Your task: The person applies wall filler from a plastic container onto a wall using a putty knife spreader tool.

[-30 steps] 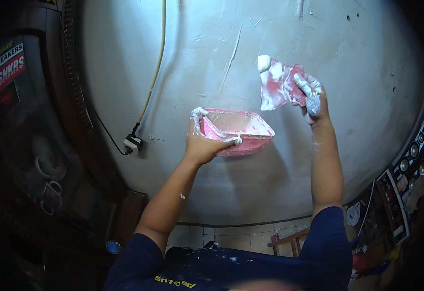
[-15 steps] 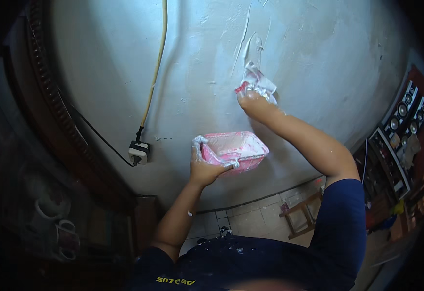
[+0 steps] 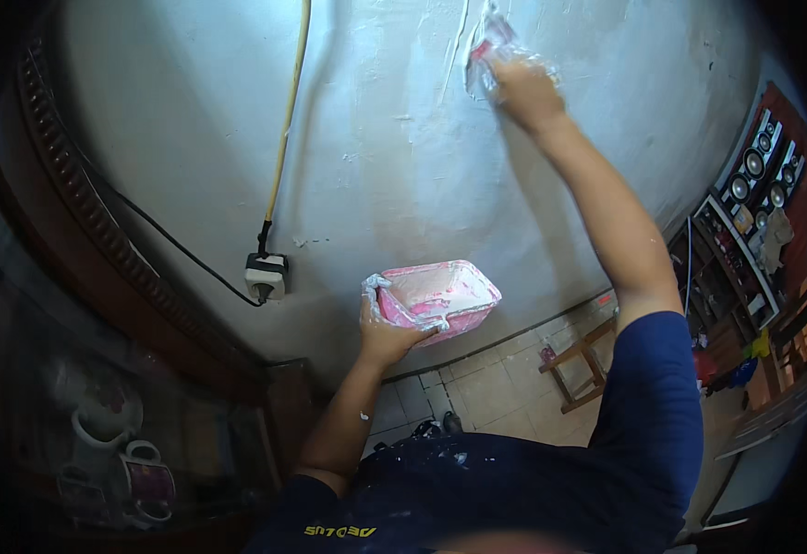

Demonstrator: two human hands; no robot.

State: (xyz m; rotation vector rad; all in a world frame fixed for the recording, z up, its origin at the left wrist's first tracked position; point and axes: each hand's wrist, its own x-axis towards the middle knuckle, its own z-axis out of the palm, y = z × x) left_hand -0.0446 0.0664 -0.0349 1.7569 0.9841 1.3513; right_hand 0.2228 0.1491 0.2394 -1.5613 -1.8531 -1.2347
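Plug [image 3: 266,276] hanging at L, by wall [image 3: 191,148]. L hand [image 3: 387,336] pinching pink tub [image 3: 468,323] at its L end, thumb over near rim; tub's long axis running approx L-R. Scraper [image 3: 499,33] sitting above & slightly R of tub, well apart; R hand [image 3: 525,90] gripping it, being nearer than L. Blurred, can't tell if it's touching wall.

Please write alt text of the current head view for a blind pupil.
A person's right hand holds a pink spreader at a pale wall while the left hand grips a pink tub smeared with white paste. To the left, a yellow cable runs down to a black-and-white socket.
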